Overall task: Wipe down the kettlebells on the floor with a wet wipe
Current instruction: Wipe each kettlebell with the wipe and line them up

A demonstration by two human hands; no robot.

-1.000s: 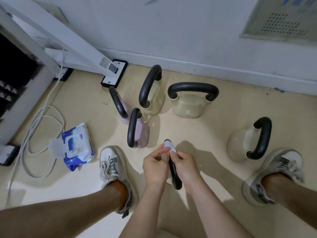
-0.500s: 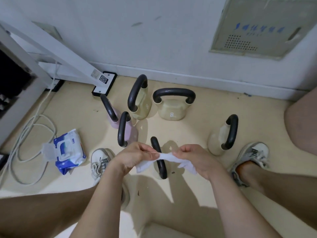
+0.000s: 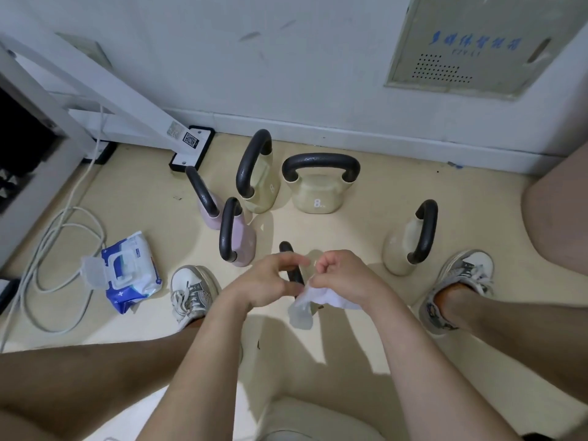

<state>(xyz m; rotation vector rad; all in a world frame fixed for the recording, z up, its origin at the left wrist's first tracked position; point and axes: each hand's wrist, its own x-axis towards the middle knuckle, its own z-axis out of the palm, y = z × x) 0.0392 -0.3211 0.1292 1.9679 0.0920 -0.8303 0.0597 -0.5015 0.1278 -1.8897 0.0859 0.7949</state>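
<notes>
A pale beige floor [image 3: 397, 192] meets a white wall [image 3: 286, 65] with a skirting board at 12 o'clock; a grey panel [image 3: 474, 43] with blue lettering is set in the wall at 1 o'clock. At 10 o'clock a white metal frame [image 3: 105, 87] slants down to a black-edged foot, and white cables [image 3: 57, 249] loop over the floor at 9 o'clock.

A blue wipes pack [image 3: 130, 272] lies at 9 o'clock by the left shoe [image 3: 192, 291], its flap lid open.

The kettlebells stand on the floor: two pink kettlebells [image 3: 237, 237] and two olive kettlebells [image 3: 313, 186] toward 12 o'clock, a cream kettlebell [image 3: 410, 240] at 2 o'clock, and a black handle [image 3: 294, 272] directly beneath the hands.

The right hand [image 3: 343, 278] is curled, pinching the white wet wipe [image 3: 315, 300], which hangs below it. The left hand [image 3: 267, 281] is loosely spread, fingers half-curled; whether it touches the wipe I cannot tell.
</notes>
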